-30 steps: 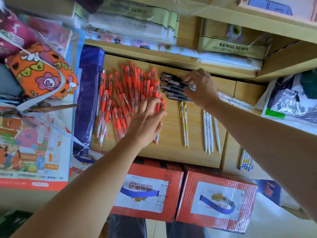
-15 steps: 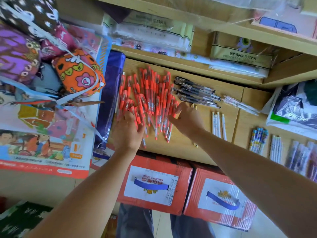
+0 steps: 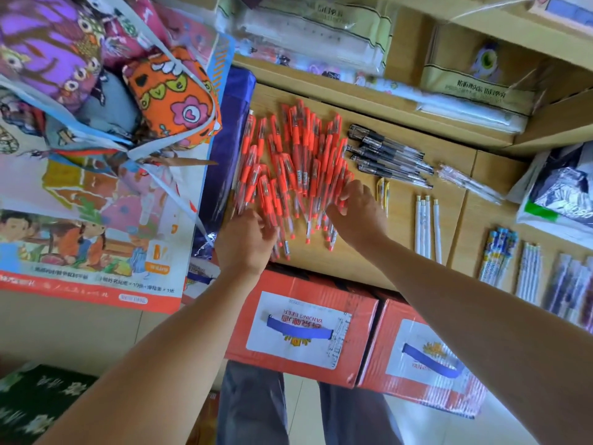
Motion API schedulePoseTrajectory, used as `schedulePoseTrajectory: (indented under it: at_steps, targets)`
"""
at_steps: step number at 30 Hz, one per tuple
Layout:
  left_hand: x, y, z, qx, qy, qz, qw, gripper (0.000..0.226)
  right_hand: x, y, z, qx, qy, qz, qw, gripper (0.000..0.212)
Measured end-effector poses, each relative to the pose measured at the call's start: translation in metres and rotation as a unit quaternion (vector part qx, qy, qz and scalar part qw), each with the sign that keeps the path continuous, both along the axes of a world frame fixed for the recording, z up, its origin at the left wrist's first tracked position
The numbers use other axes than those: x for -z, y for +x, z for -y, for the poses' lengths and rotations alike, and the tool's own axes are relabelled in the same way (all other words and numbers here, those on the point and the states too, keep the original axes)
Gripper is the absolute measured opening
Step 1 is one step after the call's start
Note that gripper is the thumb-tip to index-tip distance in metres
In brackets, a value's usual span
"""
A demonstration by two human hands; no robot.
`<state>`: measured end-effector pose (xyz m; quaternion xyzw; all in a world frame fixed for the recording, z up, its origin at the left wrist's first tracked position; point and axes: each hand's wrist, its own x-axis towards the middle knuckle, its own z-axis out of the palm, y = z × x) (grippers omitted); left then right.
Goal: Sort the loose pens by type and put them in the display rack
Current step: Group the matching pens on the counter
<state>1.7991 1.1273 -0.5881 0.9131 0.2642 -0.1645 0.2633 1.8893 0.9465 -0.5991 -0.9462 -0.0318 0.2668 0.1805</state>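
A heap of several red pens [image 3: 295,162] lies on the wooden rack shelf [image 3: 349,261]. My left hand [image 3: 245,240] touches the heap's near left end with loose fingers. My right hand [image 3: 357,213] rests against the heap's right side with fingers spread. Neither hand grips a pen. Several black pens [image 3: 388,155] lie in a row to the right of the heap. Two yellow pens [image 3: 382,191] peek out just right of my right hand. Three white pens [image 3: 428,226] lie further right.
Patterned pens [image 3: 499,252] and more white ones [image 3: 529,271] fill the compartment at right. Clear-wrapped pens [image 3: 465,181] lie by the divider. Two red boxes [image 3: 305,326] stand below the shelf. Colourful bags [image 3: 167,91] and a blue packet [image 3: 224,149] crowd the left.
My right hand left the black pens and came to the right side of the red heap. My left hand slid from the heap's right part to its near left end.
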Motion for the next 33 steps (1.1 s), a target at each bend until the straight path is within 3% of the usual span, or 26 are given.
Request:
schedulePoseTrajectory:
  at_steps: [3, 6, 8, 10, 17, 19, 24, 30, 33]
  targets:
    - [-0.002, -0.003, 0.001, 0.009, 0.031, 0.065, 0.997, 0.030, -0.002, -0.003, -0.011, 0.004, 0.061, 0.067, 0.996, 0.032]
    - [0.000, -0.005, -0.004, -0.009, 0.109, 0.064, 0.992, 0.047, -0.007, -0.005, -0.027, -0.098, 0.114, 0.092, 0.984, 0.045]
    - [0.002, -0.006, -0.008, 0.004, 0.129, 0.036, 0.991, 0.062, -0.009, -0.006, -0.037, -0.195, 0.070, 0.090, 0.974, 0.056]
    - [0.005, -0.007, -0.010, 0.020, 0.111, 0.019, 0.993, 0.064, -0.010, -0.007, -0.044, -0.235, 0.026, 0.068, 0.969, 0.051]
    - [0.007, -0.012, -0.014, 0.033, 0.001, 0.080, 0.996, 0.030, -0.008, -0.006, -0.037, -0.201, 0.043, 0.086, 0.975, 0.029]
    - [0.006, -0.012, -0.015, 0.030, 0.010, 0.077, 0.997, 0.038, -0.006, -0.004, -0.039, -0.194, 0.054, 0.099, 0.975, 0.029]
    - [0.004, -0.008, -0.020, 0.028, 0.028, 0.024, 0.999, 0.075, -0.007, -0.001, -0.058, -0.226, 0.035, 0.095, 0.969, 0.057]
    - [0.004, -0.007, -0.022, 0.018, -0.010, 0.039, 0.999, 0.076, -0.011, 0.013, -0.079, -0.232, 0.054, 0.115, 0.964, 0.054]
    - [0.005, -0.006, -0.024, 0.035, -0.004, 0.067, 0.997, 0.065, -0.014, 0.026, -0.092, -0.301, 0.068, 0.085, 0.947, 0.060]
